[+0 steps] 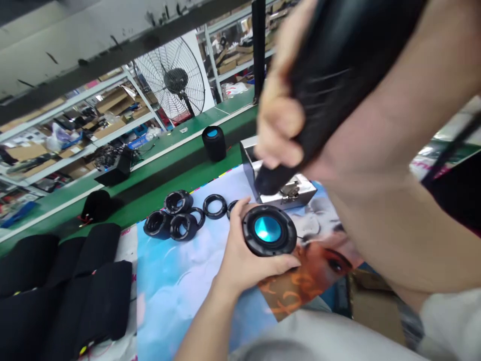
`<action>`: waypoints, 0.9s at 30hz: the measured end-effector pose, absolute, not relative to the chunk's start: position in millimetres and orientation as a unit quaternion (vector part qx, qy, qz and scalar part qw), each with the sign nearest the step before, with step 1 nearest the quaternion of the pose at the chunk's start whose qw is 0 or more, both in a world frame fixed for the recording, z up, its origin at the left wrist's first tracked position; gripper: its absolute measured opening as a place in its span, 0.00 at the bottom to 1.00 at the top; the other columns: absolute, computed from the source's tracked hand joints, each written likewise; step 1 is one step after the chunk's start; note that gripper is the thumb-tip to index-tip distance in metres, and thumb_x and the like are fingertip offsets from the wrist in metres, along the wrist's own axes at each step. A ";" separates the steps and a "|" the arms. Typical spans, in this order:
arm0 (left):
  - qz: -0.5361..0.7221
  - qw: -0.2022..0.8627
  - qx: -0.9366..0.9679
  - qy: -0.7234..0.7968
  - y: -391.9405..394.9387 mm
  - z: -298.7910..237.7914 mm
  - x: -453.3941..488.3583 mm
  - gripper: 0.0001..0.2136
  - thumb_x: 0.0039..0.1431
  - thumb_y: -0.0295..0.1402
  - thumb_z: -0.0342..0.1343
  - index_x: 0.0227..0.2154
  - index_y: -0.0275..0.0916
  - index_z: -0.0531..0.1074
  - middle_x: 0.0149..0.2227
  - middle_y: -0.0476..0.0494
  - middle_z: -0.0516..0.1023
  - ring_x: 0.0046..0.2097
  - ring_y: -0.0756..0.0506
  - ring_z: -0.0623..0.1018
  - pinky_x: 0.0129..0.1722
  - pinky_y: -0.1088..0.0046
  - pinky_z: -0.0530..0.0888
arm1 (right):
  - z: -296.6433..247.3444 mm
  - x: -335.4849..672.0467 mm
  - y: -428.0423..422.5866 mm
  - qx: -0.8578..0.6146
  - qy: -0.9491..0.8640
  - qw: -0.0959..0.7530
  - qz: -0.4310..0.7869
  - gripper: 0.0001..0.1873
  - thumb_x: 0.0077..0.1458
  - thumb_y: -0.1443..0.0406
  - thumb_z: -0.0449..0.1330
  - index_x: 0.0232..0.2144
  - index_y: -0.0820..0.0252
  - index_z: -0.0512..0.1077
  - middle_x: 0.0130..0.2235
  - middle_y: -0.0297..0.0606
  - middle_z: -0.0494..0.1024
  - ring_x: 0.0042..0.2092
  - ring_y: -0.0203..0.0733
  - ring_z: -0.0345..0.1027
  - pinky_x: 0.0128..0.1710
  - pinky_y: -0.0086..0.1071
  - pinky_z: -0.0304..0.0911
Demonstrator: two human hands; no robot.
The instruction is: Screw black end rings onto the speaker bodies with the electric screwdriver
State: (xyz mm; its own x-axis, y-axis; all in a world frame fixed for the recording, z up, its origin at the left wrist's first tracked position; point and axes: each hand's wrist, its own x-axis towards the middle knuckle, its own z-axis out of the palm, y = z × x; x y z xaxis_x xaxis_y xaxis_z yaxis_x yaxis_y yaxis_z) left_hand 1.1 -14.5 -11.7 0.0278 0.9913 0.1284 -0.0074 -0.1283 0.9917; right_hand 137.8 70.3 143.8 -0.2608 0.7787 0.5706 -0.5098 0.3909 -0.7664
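The left hand (240, 253) is clamped around the rim of a round black speaker unit (269, 230) with a blue centre cap, holding it face-up just above the printed poster (176, 281) covering the table. The right hand (280, 125) is closed on a black power screwdriver (323, 85). The tool's long axis slants down and left, and its tip (268, 183) hangs directly above the unit's far rim, near but apart. A metal fixture (296, 193) sits just behind. Loose black rings (180, 215) lie to the left.
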 end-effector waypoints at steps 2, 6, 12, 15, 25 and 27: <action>0.512 0.482 0.538 0.465 -14.1 -10.8 1.9 0.51 0.31 0.41 0.83 0.60 0.43 0.63 0.57 0.38 0.78 0.59 0.32 0.80 0.64 0.51 0.74 | 127.6 151.4 88.0 -0.127 -0.548 0.692 0.452 0.34 0.49 0.34 0.71 0.26 0.56 0.70 0.20 0.27 0.66 0.18 0.33 0.57 0.11 0.30 0.55; 0.509 0.498 0.535 0.454 -12.6 -6.1 3.8 0.43 0.32 0.39 0.83 0.53 0.43 0.67 0.50 0.42 0.81 0.52 0.35 0.83 0.57 0.56 0.78 | 86.6 164.7 113.1 -0.217 -0.524 0.706 0.425 0.32 0.52 0.36 0.72 0.24 0.56 0.71 0.19 0.29 0.65 0.16 0.37 0.60 0.09 0.32 0.51; 0.514 0.500 0.536 0.446 -11.5 -4.6 4.6 0.44 0.31 0.38 0.83 0.52 0.43 0.66 0.47 0.44 0.82 0.49 0.37 0.84 0.53 0.60 0.79 | 60.9 166.4 113.3 -0.252 -0.524 0.663 0.471 0.34 0.48 0.34 0.73 0.24 0.56 0.70 0.17 0.29 0.68 0.14 0.36 0.59 0.10 0.30 0.52; 0.509 0.514 0.525 0.448 -11.2 -5.6 3.1 0.46 0.28 0.39 0.84 0.52 0.43 0.66 0.48 0.43 0.81 0.50 0.36 0.83 0.53 0.59 0.78 | 61.7 170.8 107.3 -0.259 -0.535 0.620 0.512 0.32 0.48 0.37 0.74 0.23 0.55 0.70 0.17 0.30 0.68 0.13 0.37 0.58 0.09 0.31 0.52; 0.497 0.507 0.522 0.473 -8.3 -8.5 -1.1 0.53 0.14 0.39 0.85 0.52 0.44 0.69 0.50 0.42 0.79 0.52 0.33 0.80 0.57 0.56 0.76 | 64.8 168.4 111.4 -0.232 -0.543 0.698 0.404 0.30 0.54 0.37 0.71 0.27 0.54 0.72 0.19 0.30 0.68 0.16 0.35 0.59 0.12 0.33 0.49; 0.496 0.508 0.522 0.473 -8.6 -9.4 -1.3 0.53 0.13 0.40 0.85 0.52 0.44 0.69 0.50 0.42 0.79 0.52 0.33 0.81 0.57 0.55 0.76 | 58.6 166.8 114.0 -0.231 -0.543 0.693 0.415 0.29 0.55 0.39 0.71 0.27 0.55 0.71 0.18 0.30 0.69 0.16 0.35 0.58 0.12 0.33 0.48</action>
State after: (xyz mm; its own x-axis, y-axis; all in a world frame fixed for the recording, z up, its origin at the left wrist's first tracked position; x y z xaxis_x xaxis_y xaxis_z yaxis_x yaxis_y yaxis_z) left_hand -1.3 -8.6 -9.4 0.0610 0.9974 0.0385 -0.0098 -0.0379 0.9992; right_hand 166.8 114.0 58.6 0.0663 0.8260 0.5598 -0.3250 0.5483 -0.7705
